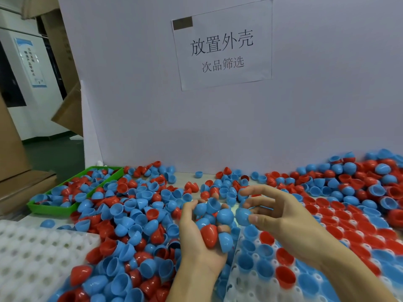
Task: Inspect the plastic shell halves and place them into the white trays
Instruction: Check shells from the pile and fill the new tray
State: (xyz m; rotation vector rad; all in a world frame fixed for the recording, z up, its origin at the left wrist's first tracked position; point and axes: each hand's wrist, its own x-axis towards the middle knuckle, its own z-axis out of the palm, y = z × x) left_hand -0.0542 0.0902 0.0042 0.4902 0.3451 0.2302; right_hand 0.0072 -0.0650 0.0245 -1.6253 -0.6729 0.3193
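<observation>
The left hand point(196, 234), palm up, cups a small heap of plastic shell halves: several blue ones and 1 red shell half point(209, 236) lying low in the palm. The right hand point(277, 211) pinches 1 blue shell half point(242, 216) between thumb and fingers, just beside the heap in the left hand, with its other fingers spread loosely above.

Loose red and blue shell halves point(130, 219) cover most of the counter point(185, 177). A white tray point(250, 277) under the right forearm has red and blue halves seated in many of its pockets. A second white tray point(32, 258) lies at the lower left with bare pockets. A green bin point(52, 209) at the left holds more halves. A paper sign point(222, 44) hangs on the white backboard point(130, 94).
</observation>
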